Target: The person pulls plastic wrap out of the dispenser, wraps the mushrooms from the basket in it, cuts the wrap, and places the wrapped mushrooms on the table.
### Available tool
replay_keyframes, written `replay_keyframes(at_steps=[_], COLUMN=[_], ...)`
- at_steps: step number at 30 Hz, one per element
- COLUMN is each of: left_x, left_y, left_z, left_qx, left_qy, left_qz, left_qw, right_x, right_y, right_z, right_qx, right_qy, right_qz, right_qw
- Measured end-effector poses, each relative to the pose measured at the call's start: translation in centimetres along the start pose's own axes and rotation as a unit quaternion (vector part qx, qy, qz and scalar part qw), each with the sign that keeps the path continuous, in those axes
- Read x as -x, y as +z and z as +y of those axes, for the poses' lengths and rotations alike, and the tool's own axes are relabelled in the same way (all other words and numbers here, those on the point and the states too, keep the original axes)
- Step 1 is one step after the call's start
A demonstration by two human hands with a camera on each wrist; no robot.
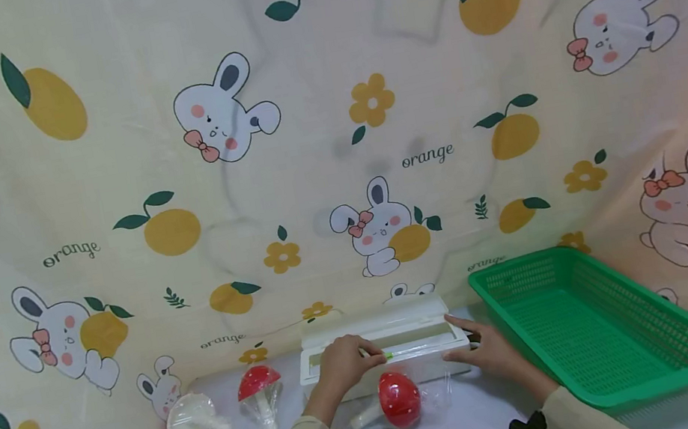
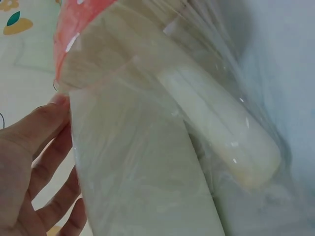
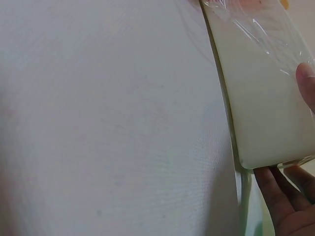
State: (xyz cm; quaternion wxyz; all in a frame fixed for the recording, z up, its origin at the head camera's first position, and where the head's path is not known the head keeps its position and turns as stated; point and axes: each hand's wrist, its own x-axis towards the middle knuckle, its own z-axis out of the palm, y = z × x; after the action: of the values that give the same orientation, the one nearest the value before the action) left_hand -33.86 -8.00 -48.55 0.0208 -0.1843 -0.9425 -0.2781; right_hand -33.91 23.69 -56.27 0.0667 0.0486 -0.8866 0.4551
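A long white cling film dispenser box (image 1: 405, 373) stands on the table, its hinged lid (image 1: 372, 321) raised at the back. My left hand (image 1: 345, 366) reaches over the box's front edge, thumb and fingertips pinching at the small green slide cutter (image 1: 390, 355) on the rim. My right hand (image 1: 486, 350) grips the box's right end, with the thumb on the front face (image 3: 275, 108) and other fingers round the end. Right before the box lies a red-capped toy mushroom (image 1: 399, 400) in clear film, its pale stem (image 2: 221, 128) pointing left.
Two more film-wrapped toy mushrooms lie at left: one showing its pale underside (image 1: 190, 420), one with its red spotted cap (image 1: 258, 382) upward. A green plastic basket (image 1: 672, 380) stands at right, close to my right forearm. A printed cloth (image 1: 310, 174) hangs behind the table.
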Motion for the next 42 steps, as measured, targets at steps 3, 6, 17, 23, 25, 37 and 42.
replay_keyframes(at_steps=[3, 6, 17, 23, 25, 37, 42], left_x=[0.4, 0.8, 2.6, 3.3, 3.5, 4.7, 4.6], left_y=[-0.4, -0.8, -2.9, -4.3, -4.7, -6.1, -6.3], left_z=[-0.6, -1.5, -4.8, -6.2, -6.8, -9.8, -9.9], left_qx=[0.003, 0.001, 0.022, 0.013, 0.017, -0.016, -0.015], left_qy=[-0.002, -0.002, -0.013, -0.024, -0.03, 0.005, 0.013], left_qz=[0.0, 0.0, -0.006, 0.0, -0.002, 0.034, 0.017], left_qw=[1.0, 1.0, 0.9997, 0.9996, 0.9994, 0.9993, 0.9997], right_x=[-0.1, -0.1, 0.5, 0.2, 0.2, 0.2, 0.1], right_y=[0.3, 0.5, -0.3, 0.1, 0.2, 0.1, 0.0], right_z=[-0.2, -0.3, 0.1, 0.1, 0.1, 0.0, -0.1], right_qx=[-0.006, -0.004, -0.002, -0.006, -0.005, -0.001, -0.004], right_qy=[-0.008, -0.01, -0.001, -0.003, 0.004, 0.002, -0.003], right_qz=[0.001, -0.002, -0.004, -0.013, -0.005, -0.01, -0.013], right_qw=[1.0, 1.0, 1.0, 1.0, 1.0, 1.0, 1.0])
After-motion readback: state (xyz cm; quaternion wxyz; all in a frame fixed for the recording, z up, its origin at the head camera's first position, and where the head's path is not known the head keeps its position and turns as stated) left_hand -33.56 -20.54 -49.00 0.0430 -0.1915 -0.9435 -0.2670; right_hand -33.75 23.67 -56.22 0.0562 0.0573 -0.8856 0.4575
